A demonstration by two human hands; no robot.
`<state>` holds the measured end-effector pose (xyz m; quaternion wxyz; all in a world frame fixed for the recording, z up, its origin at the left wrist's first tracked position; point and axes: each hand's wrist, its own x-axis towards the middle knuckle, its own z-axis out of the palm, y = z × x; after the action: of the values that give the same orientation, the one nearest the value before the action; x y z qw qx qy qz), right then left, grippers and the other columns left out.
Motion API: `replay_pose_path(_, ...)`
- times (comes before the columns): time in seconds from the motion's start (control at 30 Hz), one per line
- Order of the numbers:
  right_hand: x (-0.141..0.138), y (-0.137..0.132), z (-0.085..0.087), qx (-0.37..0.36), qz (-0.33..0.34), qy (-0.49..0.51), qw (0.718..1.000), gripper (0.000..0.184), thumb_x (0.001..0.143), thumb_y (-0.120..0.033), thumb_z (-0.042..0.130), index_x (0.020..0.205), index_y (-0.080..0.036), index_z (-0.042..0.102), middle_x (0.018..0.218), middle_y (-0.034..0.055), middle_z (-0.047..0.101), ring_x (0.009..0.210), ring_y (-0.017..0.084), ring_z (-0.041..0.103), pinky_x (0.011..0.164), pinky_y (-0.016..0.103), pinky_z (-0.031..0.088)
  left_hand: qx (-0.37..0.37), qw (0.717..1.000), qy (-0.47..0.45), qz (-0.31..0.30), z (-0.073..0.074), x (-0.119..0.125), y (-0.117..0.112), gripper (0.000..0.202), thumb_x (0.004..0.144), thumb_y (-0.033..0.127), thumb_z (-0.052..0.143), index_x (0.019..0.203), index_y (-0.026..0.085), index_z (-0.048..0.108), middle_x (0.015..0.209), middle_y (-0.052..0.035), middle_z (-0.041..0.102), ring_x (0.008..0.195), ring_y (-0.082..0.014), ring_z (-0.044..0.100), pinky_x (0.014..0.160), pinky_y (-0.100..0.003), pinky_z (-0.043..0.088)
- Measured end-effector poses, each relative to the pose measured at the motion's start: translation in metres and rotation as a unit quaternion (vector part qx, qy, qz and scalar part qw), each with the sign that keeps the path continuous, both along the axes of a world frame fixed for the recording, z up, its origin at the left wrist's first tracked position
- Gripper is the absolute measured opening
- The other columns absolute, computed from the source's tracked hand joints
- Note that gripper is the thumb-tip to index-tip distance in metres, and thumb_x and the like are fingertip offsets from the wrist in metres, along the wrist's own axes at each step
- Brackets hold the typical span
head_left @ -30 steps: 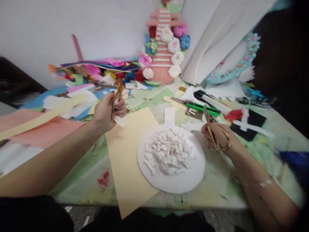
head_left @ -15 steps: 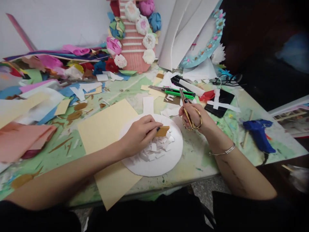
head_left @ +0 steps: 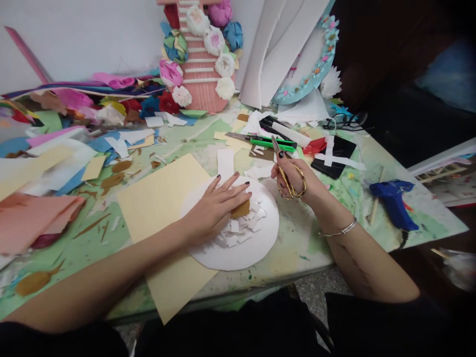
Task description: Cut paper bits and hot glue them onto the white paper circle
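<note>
My left hand (head_left: 215,203) lies with fingers stretched out over a white paper disc (head_left: 256,255). Beneath its fingers a brown paper piece (head_left: 241,210) shows in part, on a heap of small white paper scraps (head_left: 238,229). Whether the hand presses on the brown piece or only hovers, I cannot tell. My right hand (head_left: 293,181) is closed around gold-handled scissors (head_left: 289,182), their blades pointing up and away from me. It is to the right of the disc, apart from it. A cream paper sheet (head_left: 159,188) lies partly under the disc.
A blue glue gun (head_left: 396,203) lies at the right. Behind the scissors are a green utility knife (head_left: 273,144) and a black phone-like slab (head_left: 334,156). Coloured paper scraps (head_left: 44,213) cover the left. A pink panel with paper flowers (head_left: 203,69) stands at the back.
My left hand has let go of the brown paper piece, which now lies on the white scraps, and its fingers have spread. The right hand still holds the scissors. The view has shifted slightly.
</note>
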<state>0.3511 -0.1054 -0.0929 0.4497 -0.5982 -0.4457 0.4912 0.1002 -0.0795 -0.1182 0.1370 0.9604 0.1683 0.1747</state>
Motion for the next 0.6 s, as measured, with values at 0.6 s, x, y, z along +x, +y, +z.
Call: replay_pose_path(0.6, 0.004, 0.001, -0.004, 0.001, 0.009, -0.013, 1.0, 0.053, 0.081, -0.069, 0.05, 0.065, -0.018, 0.055, 0.04, -0.0055, 0.04, 0.029, 0.008, 0.04, 0.029, 0.02, 0.032, -0.27, 0.953, -0.125, 0.058, 0.046, -0.022, 0.008, 0.061, 0.094, 0.055, 0.021, 0.145, 0.026, 0.038, 0.154, -0.0031, 0.032, 0.143, -0.0287, 0.025, 0.118, -0.048, 0.016)
